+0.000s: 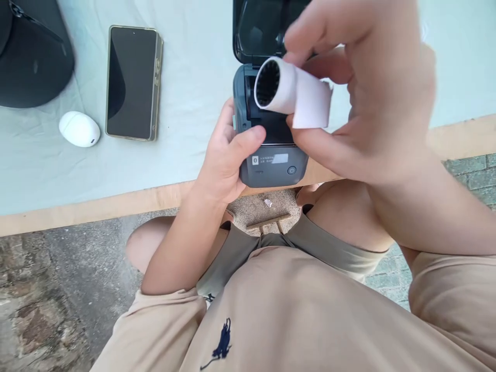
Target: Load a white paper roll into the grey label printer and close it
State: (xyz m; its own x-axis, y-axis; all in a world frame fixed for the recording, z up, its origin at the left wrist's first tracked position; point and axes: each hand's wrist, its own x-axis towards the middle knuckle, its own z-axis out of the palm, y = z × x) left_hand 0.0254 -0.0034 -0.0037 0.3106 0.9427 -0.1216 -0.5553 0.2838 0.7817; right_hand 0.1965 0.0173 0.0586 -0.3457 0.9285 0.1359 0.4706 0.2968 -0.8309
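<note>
From the head camera, looking down: the right hand point(372, 98) is up in front of the camera. Its fingers and thumb pinch a small white paper roll point(289, 93). The roll has a dark hole in the middle, and a loose end of paper hangs off it. It is in the air, just above the open little printer point(271, 155).

The left hand point(228, 155) grips the left side of the printer, with the thumb lying on its front. The printer is dark grey. Its lid point(259, 31) is flipped up and back. It sits at the near edge of the bench point(194, 77), which has a pale cloth on it.

Off to the left on the bench lies a phone point(132, 82) with a dark screen. Near it is a small white egg-shaped case point(79, 129). A black hat point(33, 57) is at the far left corner.

Below, you can see the person's knees, grey shorts and tan shirt, and a stone floor point(58, 299).
</note>
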